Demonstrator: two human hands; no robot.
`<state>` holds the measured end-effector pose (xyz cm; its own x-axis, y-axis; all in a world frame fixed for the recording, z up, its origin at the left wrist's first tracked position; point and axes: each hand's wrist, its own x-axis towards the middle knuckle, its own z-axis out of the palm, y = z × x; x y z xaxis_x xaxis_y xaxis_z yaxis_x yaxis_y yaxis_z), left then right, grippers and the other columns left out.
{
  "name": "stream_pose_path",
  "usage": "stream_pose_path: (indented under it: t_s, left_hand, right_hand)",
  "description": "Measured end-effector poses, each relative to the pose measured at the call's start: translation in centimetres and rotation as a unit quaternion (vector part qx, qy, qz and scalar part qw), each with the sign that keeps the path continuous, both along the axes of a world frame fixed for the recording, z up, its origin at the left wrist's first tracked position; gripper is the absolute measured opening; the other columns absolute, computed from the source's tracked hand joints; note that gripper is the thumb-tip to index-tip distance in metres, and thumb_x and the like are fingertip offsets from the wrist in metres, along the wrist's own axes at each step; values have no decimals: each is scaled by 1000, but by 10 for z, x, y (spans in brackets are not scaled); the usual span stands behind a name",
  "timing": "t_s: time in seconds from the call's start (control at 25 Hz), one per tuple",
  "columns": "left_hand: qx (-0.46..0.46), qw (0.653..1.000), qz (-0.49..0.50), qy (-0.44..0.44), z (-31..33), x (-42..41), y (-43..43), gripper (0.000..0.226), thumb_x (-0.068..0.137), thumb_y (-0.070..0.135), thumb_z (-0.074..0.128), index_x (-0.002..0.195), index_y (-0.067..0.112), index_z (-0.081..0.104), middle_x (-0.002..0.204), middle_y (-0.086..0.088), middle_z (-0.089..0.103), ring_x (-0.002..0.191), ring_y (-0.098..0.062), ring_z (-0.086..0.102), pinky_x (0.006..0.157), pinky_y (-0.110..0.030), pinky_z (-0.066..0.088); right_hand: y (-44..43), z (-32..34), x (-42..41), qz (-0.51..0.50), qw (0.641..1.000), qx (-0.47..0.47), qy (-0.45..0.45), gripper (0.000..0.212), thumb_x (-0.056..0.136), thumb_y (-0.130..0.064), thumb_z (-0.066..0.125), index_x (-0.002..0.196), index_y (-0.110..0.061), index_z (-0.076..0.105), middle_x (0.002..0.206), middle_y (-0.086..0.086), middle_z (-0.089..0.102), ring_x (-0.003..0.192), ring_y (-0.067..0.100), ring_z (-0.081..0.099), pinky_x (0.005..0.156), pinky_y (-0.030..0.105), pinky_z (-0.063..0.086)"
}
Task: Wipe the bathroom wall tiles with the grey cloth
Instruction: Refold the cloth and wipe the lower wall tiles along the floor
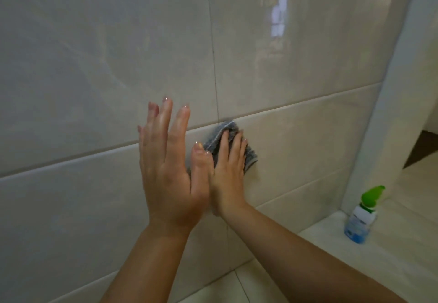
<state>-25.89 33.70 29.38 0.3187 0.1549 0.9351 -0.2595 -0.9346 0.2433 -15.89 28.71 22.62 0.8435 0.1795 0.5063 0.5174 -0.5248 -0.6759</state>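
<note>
Glossy beige wall tiles (94, 65) fill most of the view. The folded grey cloth (233, 128) lies flat against the wall just below a horizontal grout line. My right hand (228, 170) presses it to the tile with straight fingers spread over it. My left hand (169, 167) is raised beside it, fingers straight and pointing up, holding nothing; its thumb overlaps the cloth's left edge. I cannot tell whether the left palm touches the wall.
A tiled ledge (391, 255) runs along the lower right, with a blue bottle with a green cap (361, 217) standing on it near the corner. A wall edge (393, 89) juts out at the right, with an opening behind it.
</note>
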Motion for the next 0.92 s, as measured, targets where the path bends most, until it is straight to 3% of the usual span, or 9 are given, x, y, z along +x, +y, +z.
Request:
stream_pose_path:
  t_s: [0.12,0.28,0.48,0.64,0.8,0.92]
  left_hand:
    - [-13,1000,-12,-2,-14,26,-6,49,97,16,40,146,13,36,156,-9,31,151,-25,19,120,-58,19]
    - [8,1000,-3,-26,-15,56,-14,47,98,13,39,144,6,39,153,-13,35,150,-29,22,119,-59,19]
    - [41,998,36,-6,-28,81,-3,48,98,15,39,145,6,37,154,-12,34,150,-30,22,121,-56,17]
    - [84,994,62,41,-47,78,9,49,97,18,41,144,5,39,153,-15,36,150,-29,23,119,-59,19]
    - [68,987,118,81,-59,60,19,51,95,21,43,144,5,41,155,-13,34,151,-26,20,122,-53,15]
    - [80,980,145,107,-60,53,17,53,95,24,42,146,7,41,157,-12,32,151,-27,19,123,-49,13]
  right_hand:
    - [-2,-21,15,-15,994,-56,-96,83,100,-46,45,148,-34,-22,159,4,-27,144,23,-29,120,47,-3]
    - [9,-34,34,-73,980,-6,-183,83,96,-41,57,154,-25,-1,162,15,-4,149,34,-8,119,55,8]
    - [-5,-8,82,-139,963,81,-216,56,101,-45,23,151,-20,18,160,18,11,149,36,4,118,57,8]
    - [-53,-11,145,-211,926,92,-298,52,101,-41,24,145,-15,31,152,24,30,143,42,22,116,57,18]
    - [-70,-11,179,-312,907,218,-182,64,102,-44,13,145,-5,38,152,24,32,142,42,27,115,52,22]
    - [-39,-3,142,-293,917,209,-175,62,101,-43,12,146,-7,36,152,24,32,142,42,26,115,55,22]
